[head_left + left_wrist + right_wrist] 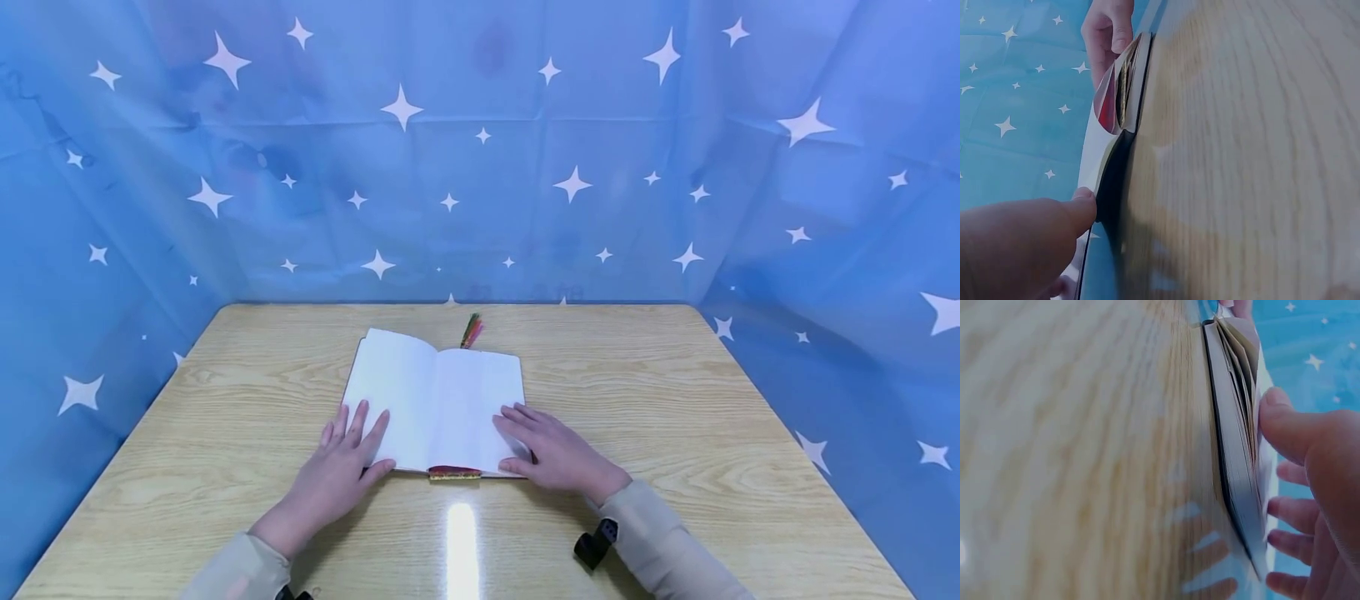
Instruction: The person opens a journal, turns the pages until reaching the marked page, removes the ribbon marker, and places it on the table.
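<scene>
An open notebook point(420, 400) with blank white pages lies on the table. From its top edge sticks a multicoloured tassel point(471, 331), and at the bottom of the fold a red and gold strip point(454, 473) pokes out. My left hand point(341, 471) rests on the lower left page with its fingers spread. On the lower right page lie the fingers of my right hand point(551, 450), the thumb near the bottom edge. In the right wrist view the thick block of pages point(1235, 419) shows from the side, some leaves slightly parted.
The notebook sits on a light wood-grain table point(637, 400). A blue curtain point(480, 167) with white stars closes in the back and both sides. A bright light reflection point(462, 546) falls on the table in front of the notebook. A black wrist device point(595, 546) hangs at the right sleeve.
</scene>
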A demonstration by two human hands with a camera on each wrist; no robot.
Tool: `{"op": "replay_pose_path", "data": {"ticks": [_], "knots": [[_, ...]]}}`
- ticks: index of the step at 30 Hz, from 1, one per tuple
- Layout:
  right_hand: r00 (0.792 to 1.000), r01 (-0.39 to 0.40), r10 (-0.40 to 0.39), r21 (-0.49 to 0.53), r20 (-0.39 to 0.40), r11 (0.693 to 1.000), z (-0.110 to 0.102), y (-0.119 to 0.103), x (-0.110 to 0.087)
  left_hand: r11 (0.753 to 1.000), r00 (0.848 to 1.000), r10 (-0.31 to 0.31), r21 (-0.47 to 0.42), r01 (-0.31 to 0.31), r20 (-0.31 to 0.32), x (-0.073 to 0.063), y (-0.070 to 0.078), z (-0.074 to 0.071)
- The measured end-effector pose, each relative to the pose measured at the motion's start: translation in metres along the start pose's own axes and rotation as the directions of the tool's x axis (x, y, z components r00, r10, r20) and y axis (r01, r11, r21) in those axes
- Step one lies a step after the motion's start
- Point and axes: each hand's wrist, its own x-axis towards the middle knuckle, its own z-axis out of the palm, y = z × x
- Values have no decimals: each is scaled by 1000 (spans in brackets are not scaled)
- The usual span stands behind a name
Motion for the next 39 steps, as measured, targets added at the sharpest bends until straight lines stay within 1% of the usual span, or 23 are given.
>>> {"op": "replay_pose_path", "data": {"ticks": [5, 11, 20, 24, 28, 34, 39], "knots": [[1000, 9, -9, 10, 0, 1000, -1, 0, 1, 999, 999, -20, -31, 21, 40, -4, 0, 5], [1000, 19, -20, 2, 5, 1000, -3, 0, 0, 996, 996, -26, -83, 33, 81, -9, 2, 6], [1000, 29, -29, -4, -4, 1000, -2, 0, 1, 999, 992, -16, -48, 23, 126, -13, 5, 5], [1000, 26, -26, 0, -15, 1000, -1, -1, 3, 999, 991, -14, -30, 18, 133, -14, 5, 5], [999, 29, -29, 1, -29, 1000, -1, -1, 3, 999, 991, -28, -20, 31, 129, -15, 4, 7], [999, 28, -28, 2, -37, 1000, 0, -1, 3, 998, 990, -47, -31, 52, 134, -15, 4, 11], [999, 9, -9, 11, -49, 1000, -2, -3, 5, 997, 990, -58, -35, 63, 131, -14, 6, 13]]}}
